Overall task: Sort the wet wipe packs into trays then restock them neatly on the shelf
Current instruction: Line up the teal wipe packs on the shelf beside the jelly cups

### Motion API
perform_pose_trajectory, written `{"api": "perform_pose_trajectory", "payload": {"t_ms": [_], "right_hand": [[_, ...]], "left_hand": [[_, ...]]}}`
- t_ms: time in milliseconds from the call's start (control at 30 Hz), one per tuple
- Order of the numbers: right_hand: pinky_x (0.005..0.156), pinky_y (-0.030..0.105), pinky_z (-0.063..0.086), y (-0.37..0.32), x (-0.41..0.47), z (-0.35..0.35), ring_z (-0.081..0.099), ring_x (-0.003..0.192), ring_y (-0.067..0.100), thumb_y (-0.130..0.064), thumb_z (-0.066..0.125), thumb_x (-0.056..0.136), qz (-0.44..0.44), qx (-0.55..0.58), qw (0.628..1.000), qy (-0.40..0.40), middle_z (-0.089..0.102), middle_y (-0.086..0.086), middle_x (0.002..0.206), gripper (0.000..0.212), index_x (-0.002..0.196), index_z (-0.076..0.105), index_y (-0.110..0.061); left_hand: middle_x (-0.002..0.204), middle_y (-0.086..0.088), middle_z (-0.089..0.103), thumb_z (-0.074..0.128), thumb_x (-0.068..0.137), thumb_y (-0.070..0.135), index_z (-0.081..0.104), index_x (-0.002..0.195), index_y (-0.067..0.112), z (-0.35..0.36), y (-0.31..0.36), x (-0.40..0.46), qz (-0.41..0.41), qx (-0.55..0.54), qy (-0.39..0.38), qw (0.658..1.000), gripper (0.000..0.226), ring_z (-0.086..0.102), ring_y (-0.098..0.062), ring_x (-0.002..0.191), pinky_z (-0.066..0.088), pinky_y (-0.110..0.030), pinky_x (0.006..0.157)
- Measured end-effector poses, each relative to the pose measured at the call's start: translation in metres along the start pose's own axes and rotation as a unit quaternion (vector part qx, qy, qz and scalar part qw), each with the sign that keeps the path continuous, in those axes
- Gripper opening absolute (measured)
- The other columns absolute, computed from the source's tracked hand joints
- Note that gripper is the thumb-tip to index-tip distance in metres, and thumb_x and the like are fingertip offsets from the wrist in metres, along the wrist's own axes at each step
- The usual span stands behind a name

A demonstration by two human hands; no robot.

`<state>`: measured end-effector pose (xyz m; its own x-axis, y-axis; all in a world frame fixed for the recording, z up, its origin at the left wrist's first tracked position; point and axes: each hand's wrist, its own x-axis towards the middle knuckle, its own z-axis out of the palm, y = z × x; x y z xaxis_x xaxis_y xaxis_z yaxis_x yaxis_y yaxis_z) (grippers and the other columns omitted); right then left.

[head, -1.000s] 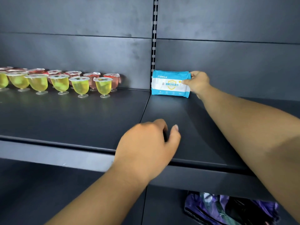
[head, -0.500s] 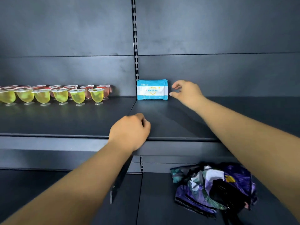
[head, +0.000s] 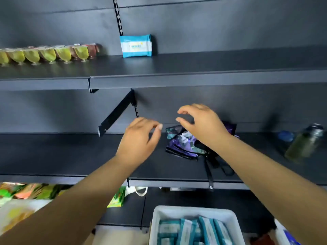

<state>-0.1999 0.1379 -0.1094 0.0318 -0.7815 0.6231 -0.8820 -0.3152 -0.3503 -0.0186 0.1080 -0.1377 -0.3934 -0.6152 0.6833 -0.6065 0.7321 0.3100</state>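
A blue and white wet wipe pack (head: 135, 45) stands upright at the back of the upper black shelf (head: 194, 77), beside the slotted upright. A white tray (head: 192, 212) at the bottom holds several teal and white wipe packs (head: 192, 230). My left hand (head: 139, 140) and my right hand (head: 201, 122) hover in front of the middle shelf with fingers loosely curled, holding nothing. Both are well below the standing pack and above the tray.
A row of yellow and red jelly cups (head: 47, 53) lines the upper shelf's left. On the middle shelf lie a purple patterned bag (head: 184, 144) with a black strap and a glass jar (head: 306, 144) at the right. Colourful snack packets (head: 26, 191) fill the lower left.
My right hand has let go of the wipe pack, leaving it standing on the upper shelf. Both hands dropped to the middle shelf level. My view tilted down, bringing the tray into sight.
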Motion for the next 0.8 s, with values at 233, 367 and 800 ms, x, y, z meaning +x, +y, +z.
{"api": "perform_pose_trajectory", "payload": {"t_ms": [233, 367, 800], "right_hand": [[0.083, 0.042, 0.047, 0.065, -0.147, 0.067, 0.059, 0.098, 0.034, -0.019, 0.063, 0.087, 0.152, 0.010, 0.966, -0.210, 0.068, 0.015, 0.099, 0.021, 0.100, 0.068, -0.003], [0.089, 0.031, 0.040, 0.094, -0.234, 0.118, 0.055, 0.111, 0.025, -0.025, 0.054, 0.092, 0.241, -0.023, 0.914, -0.327, 0.064, 0.006, 0.113, 0.026, 0.111, 0.064, -0.012], [0.102, 0.028, 0.029, 0.148, -0.435, 0.250, 0.043, 0.128, 0.023, -0.027, 0.055, 0.092, 0.317, -0.061, 0.783, -0.532, 0.048, 0.010, 0.138, 0.047, 0.134, 0.047, -0.009]], "left_hand": [[0.071, -0.008, 0.068, 0.038, 0.085, 0.031, 0.068, 0.075, 0.008, 0.083, -0.006, -0.152, -0.108, -0.008, -0.186, 0.977, 0.039, 0.055, -0.018, 0.073, 0.034, -0.027, 0.070], [0.067, -0.008, 0.067, 0.040, 0.084, 0.029, 0.068, 0.073, 0.008, 0.131, -0.011, -0.246, -0.152, -0.028, -0.311, 0.938, 0.036, 0.056, -0.019, 0.069, 0.037, -0.027, 0.066], [0.110, -0.019, 0.065, 0.034, 0.095, 0.038, 0.064, 0.111, 0.000, 0.244, -0.023, -0.469, -0.305, -0.037, -0.509, 0.804, 0.051, 0.058, -0.033, 0.108, 0.042, -0.039, 0.094]]}}
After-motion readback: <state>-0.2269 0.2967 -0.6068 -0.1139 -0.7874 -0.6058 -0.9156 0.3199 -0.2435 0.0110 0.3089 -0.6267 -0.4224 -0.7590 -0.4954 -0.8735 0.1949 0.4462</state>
